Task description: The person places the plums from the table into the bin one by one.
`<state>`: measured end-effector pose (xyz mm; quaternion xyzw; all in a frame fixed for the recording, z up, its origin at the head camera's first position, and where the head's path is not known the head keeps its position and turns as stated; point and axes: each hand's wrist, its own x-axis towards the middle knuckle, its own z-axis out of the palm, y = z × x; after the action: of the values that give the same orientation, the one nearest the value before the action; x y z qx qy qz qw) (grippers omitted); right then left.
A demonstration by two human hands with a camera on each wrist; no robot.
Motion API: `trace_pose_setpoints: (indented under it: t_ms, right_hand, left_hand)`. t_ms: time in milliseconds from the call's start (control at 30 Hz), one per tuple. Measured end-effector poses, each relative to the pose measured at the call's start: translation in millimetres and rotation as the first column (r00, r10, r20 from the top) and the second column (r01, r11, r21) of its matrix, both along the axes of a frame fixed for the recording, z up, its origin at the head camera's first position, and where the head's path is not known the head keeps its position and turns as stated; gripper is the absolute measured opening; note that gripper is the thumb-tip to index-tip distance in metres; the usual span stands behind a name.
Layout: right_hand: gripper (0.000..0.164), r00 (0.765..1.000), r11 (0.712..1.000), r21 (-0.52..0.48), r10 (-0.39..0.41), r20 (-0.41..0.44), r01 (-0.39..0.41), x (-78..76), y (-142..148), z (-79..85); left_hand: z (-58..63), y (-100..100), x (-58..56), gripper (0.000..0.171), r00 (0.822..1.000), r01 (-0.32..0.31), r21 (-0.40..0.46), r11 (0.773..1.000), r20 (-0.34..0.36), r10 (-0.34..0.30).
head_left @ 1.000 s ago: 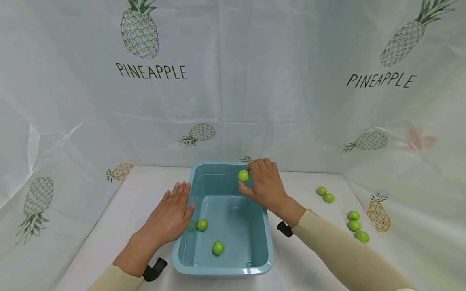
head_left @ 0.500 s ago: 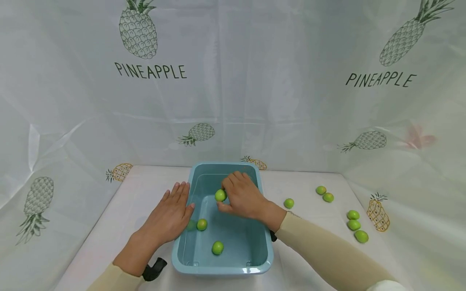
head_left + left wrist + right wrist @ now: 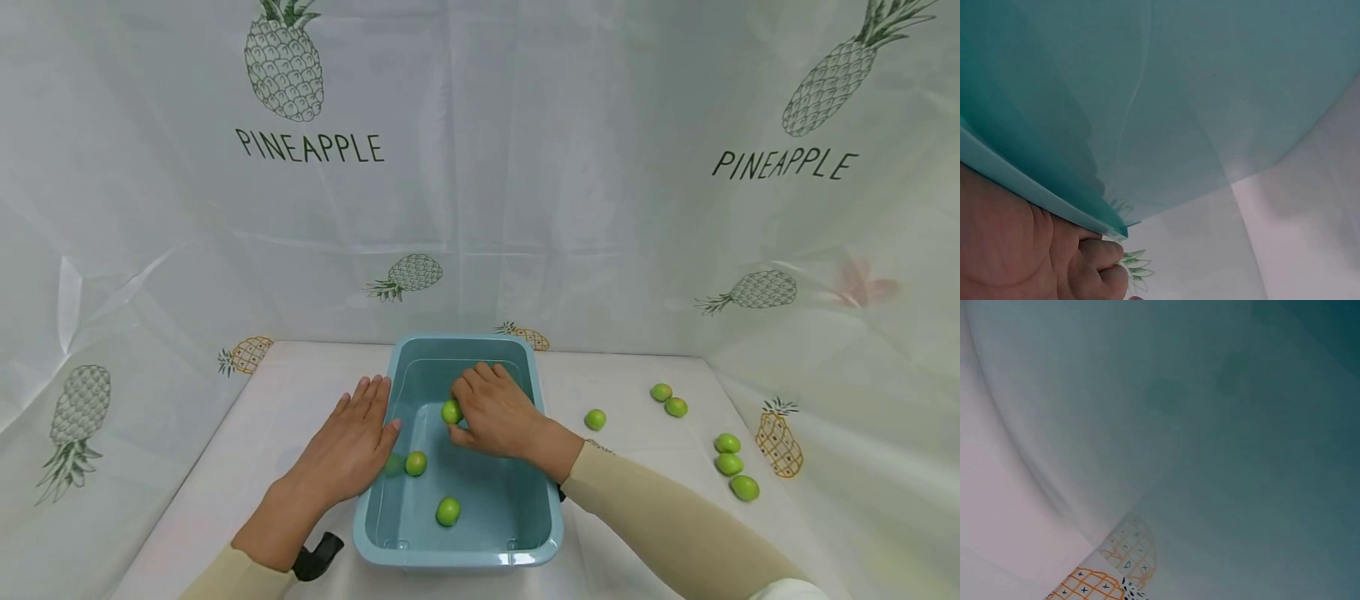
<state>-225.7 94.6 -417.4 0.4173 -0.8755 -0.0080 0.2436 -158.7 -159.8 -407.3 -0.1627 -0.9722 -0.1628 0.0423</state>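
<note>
Your right fingers (image 3: pixel 457 392) and thumb are closed on a small green fruit (image 3: pixel 451 412), held over the inside of the blue bin (image 3: pixel 457 560), toward its far end; whether the fruit touches the bin floor you cannot tell from here. Your right hand (image 3: pixel 498 414) is turned back-up, its wrist just over the bin's right rim. Your left hand (image 3: pixel 348 450) lies along the left rim, fingers straight and side by side, with the thumb angled off toward the bin's interior; your left wrist view shows the palm against the outer side of that rim.

Below your right hand, on the bin floor, you have a yellowish-green fruit (image 3: pixel 416 463) near the left wall and a bright green fruit (image 3: pixel 448 512) nearer you, the two apart.

Outside, on the white counter (image 3: pixel 637 517), a lone fruit (image 3: pixel 596 419) sits to the right of the bin. Farther right, a pair of fruits (image 3: pixel 677 407) lie close together, and three more fruits (image 3: pixel 728 464) form a short row near the counter's right edge. Behind everything hangs a pale sheet (image 3: pixel 585 250) printed with pineapples.
</note>
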Motion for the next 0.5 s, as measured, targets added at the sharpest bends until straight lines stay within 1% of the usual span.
trace_pose_setpoints:
  t_ms: [167, 400, 500]
  right_hand:
    - [0.031, 1.000, 1.000, -0.006, 0.006, -0.016, -0.006, 0.5, 0.3, 0.9]
    - [0.031, 1.000, 1.000, 0.008, -0.013, 0.000, 0.013, 2.1, 1.2, 2.5]
    - [0.028, 1.000, 1.000, -0.003, -0.014, -0.005, 0.014, 2.0, 1.3, 2.6]
  left_hand:
    - [1.0, 0.4, 0.6, 0.068, 1.000, -0.001, 0.005, 1.000, -0.004, 0.001]
    - [0.9, 0.4, 1.0, 0.068, 1.000, -0.003, 0.009, 1.000, -0.003, 0.003]
    - [0.8, 0.3, 1.0, 0.068, 1.000, -0.003, 0.013, 1.000, -0.003, 0.003]
